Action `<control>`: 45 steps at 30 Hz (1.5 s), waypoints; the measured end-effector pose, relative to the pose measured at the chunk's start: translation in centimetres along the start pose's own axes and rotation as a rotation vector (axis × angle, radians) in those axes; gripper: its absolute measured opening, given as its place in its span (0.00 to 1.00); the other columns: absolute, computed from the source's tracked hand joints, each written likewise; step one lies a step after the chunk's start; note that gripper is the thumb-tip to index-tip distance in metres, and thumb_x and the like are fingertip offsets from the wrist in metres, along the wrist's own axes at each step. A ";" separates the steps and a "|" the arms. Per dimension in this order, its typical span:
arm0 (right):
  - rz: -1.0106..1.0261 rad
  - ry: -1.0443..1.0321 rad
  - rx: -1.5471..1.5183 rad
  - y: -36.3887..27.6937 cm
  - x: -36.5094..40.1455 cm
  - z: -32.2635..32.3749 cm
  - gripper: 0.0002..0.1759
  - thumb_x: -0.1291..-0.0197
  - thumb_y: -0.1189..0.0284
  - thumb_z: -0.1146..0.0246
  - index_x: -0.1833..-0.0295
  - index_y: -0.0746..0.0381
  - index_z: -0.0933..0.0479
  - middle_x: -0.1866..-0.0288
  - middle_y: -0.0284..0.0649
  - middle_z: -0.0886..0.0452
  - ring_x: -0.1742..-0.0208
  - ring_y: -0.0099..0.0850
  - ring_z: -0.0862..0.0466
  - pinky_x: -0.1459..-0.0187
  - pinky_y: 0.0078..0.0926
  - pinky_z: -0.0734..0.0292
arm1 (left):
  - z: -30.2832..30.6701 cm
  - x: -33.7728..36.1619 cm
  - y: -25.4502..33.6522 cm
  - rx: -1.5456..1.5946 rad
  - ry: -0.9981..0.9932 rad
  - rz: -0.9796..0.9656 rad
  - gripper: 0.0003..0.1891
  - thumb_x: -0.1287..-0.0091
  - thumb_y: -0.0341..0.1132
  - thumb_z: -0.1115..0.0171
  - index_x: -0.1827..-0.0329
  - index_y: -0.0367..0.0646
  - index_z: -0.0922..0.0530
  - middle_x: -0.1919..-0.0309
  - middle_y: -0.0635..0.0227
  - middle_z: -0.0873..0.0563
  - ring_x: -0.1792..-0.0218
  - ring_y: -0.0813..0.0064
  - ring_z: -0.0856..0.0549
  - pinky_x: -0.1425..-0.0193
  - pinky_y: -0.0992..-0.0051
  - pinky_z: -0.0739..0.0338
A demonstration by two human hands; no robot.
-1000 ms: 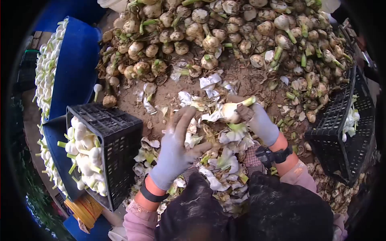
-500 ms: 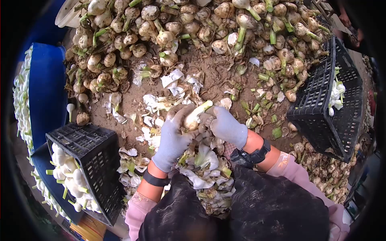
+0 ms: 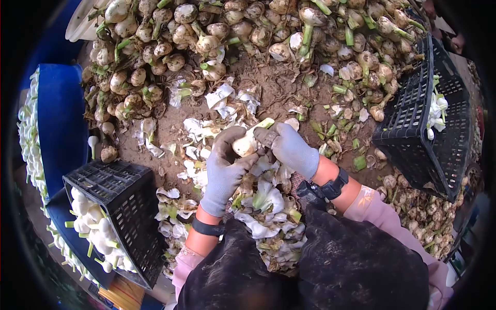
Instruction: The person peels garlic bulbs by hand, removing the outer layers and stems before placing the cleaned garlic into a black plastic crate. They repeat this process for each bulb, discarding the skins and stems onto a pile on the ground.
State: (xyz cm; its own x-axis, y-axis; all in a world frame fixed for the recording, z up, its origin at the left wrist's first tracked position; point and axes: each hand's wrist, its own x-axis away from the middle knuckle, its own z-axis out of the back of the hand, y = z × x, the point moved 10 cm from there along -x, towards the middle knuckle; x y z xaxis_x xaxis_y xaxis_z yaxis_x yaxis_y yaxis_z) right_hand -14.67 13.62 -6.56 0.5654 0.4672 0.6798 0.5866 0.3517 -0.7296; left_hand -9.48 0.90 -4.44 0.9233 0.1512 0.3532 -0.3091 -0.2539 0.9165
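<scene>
A garlic bulb point(image 3: 245, 146) with a short cut green stem is between my two gloved hands, its stem pointing up and right. My left hand point(image 3: 226, 165), in a grey-white glove soiled at the fingers, is closed around the bulb from the left. Curled fingers of my right hand point(image 3: 292, 149), gloved the same way, press at the bulb's right side near the stem. Exactly what those fingertips pinch is hidden. Peeled garlic skins point(image 3: 266, 206) lie heaped in my lap, just under both hands.
Unpeeled, soil-covered garlic point(image 3: 206, 44) is piled across the far side. On the left stand a black crate point(image 3: 132, 206) of white garlic and a blue container point(image 3: 62, 119). Another black crate point(image 3: 413, 139) tilts at right, beside more garlic point(image 3: 421, 222). Loose skins point(image 3: 219, 98) litter the ground.
Both hands still hold the garlic bulb, and its lower part now shows more between them. My right fingers have shifted slightly up and left along it. The whole view has shifted slightly.
</scene>
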 end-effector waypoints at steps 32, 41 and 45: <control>0.442 0.209 0.845 -3.8 2.0 0.3 0.14 0.45 0.65 0.38 0.57 0.62 0.21 0.62 0.51 0.18 0.58 0.49 0.16 0.56 0.42 0.21 | 2.2 0.0 1.5 0.185 -0.049 0.189 0.19 0.23 0.43 0.50 0.46 0.35 0.22 0.47 0.59 0.18 0.49 0.71 0.18 0.43 0.71 0.23; 0.337 -0.847 1.171 0.2 9.0 -11.4 0.22 0.48 0.63 0.37 0.47 0.59 0.21 0.62 0.46 0.15 0.59 0.44 0.14 0.56 0.42 0.19 | 11.7 0.3 -1.8 1.077 0.385 0.093 0.17 0.26 0.41 0.47 0.46 0.36 0.25 0.46 0.53 0.18 0.40 0.51 0.21 0.34 0.46 0.26; 0.784 0.120 1.219 -11.4 1.8 -7.5 0.31 0.49 0.62 0.34 0.37 0.56 0.29 0.63 0.46 0.19 0.65 0.43 0.16 0.65 0.43 0.22 | 10.5 0.7 -2.7 0.985 0.408 0.240 0.17 0.25 0.43 0.47 0.48 0.36 0.25 0.51 0.54 0.17 0.49 0.54 0.17 0.41 0.51 0.19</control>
State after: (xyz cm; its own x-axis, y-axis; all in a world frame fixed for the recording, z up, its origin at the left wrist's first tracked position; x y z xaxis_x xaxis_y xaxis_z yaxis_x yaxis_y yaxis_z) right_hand -16.02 4.38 3.52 0.5825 0.8117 0.0419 -0.7023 0.5285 -0.4769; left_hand -5.57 -8.34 -8.64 0.6619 0.2548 0.7049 0.0154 -0.9449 0.3271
